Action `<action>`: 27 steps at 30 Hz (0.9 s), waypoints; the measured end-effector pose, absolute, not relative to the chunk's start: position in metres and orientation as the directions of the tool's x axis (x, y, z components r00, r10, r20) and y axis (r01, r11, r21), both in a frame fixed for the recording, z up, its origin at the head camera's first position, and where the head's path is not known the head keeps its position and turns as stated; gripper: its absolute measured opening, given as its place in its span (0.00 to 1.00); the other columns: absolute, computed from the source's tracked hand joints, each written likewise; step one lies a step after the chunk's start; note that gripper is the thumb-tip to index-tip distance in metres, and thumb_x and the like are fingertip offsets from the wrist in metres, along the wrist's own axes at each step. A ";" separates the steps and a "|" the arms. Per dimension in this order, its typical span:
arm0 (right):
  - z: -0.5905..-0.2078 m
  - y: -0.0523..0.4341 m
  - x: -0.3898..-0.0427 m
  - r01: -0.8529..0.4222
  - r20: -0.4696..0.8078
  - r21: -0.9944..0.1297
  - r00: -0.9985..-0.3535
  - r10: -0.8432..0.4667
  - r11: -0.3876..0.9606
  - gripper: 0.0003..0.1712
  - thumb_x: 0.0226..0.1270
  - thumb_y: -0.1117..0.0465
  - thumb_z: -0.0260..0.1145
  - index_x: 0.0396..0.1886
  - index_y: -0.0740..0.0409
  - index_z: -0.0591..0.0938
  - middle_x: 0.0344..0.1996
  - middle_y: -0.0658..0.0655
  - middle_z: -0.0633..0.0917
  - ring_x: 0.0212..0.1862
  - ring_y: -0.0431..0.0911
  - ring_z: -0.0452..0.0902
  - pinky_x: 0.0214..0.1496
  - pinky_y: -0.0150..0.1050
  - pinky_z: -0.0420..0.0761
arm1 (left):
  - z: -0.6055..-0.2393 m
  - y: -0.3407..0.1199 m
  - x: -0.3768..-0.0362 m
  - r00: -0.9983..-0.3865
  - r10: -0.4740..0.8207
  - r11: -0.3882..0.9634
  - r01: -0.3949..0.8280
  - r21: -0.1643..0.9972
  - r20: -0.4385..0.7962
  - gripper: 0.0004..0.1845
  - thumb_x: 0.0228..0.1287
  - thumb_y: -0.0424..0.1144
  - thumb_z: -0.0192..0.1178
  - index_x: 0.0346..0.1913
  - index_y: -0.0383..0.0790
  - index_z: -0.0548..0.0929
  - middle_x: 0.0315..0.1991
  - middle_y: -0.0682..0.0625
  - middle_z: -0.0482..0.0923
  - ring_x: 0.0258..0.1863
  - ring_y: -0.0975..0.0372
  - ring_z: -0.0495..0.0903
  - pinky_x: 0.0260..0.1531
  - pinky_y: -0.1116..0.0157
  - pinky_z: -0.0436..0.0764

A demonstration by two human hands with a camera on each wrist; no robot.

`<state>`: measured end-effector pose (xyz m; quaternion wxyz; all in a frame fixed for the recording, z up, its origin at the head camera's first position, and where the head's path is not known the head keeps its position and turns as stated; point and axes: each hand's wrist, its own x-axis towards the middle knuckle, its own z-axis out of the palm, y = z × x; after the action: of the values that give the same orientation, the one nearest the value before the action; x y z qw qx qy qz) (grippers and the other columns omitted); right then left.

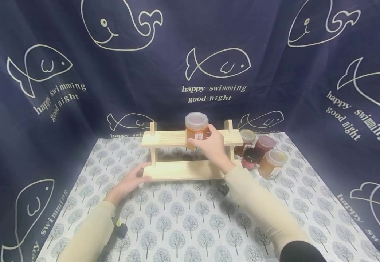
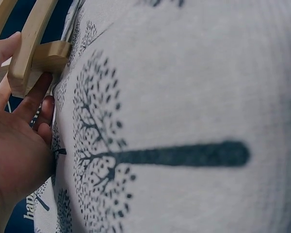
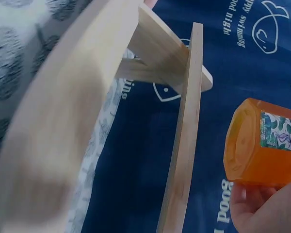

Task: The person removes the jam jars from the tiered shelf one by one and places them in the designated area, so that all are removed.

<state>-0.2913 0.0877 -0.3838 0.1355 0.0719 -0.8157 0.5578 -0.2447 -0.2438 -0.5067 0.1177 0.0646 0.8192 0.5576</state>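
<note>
Head view: right hand (image 1: 213, 145) gripping orange jar (image 1: 196, 130) just above top shelf of 2-tier wooden rack (image 1: 180, 170), not yet set down, left hand (image 1: 131, 180) flat against lower shelf end, 4 jars (image 1: 261, 153) waiting beside rack, shelves otherwise bare.

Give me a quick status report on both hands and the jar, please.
Right hand grips orange jar just above wooden rack top shelf. Left hand steadies lower shelf end. Nothing in the way.
</note>
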 end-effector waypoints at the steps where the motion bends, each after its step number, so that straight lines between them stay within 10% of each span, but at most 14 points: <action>1: -0.386 0.094 -0.287 -0.267 0.301 -0.889 -0.953 0.035 0.372 0.39 0.46 0.51 0.82 0.60 0.54 0.78 0.46 0.54 0.83 0.46 0.50 0.80 0.50 0.47 0.82 | -0.509 -0.244 -0.245 -0.965 0.235 0.370 -0.022 0.929 -0.117 0.41 0.63 0.49 0.70 0.76 0.50 0.64 0.77 0.44 0.59 0.77 0.45 0.52 0.72 0.35 0.42; 27: -0.445 0.255 -0.232 -0.158 0.265 -0.802 -0.959 0.105 0.576 0.42 0.51 0.54 0.82 0.65 0.57 0.75 0.50 0.59 0.83 0.44 0.50 0.76 0.46 0.43 0.76 | -0.523 -0.249 -0.249 -0.970 0.202 0.440 -0.033 0.897 -0.134 0.46 0.57 0.64 0.68 0.77 0.59 0.63 0.78 0.51 0.56 0.78 0.47 0.49 0.71 0.33 0.43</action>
<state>-0.2321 0.2548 -0.4446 0.1429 0.0154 -0.8762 0.4600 -0.2491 -0.2490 -0.5229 0.1111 0.0502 0.8413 0.5267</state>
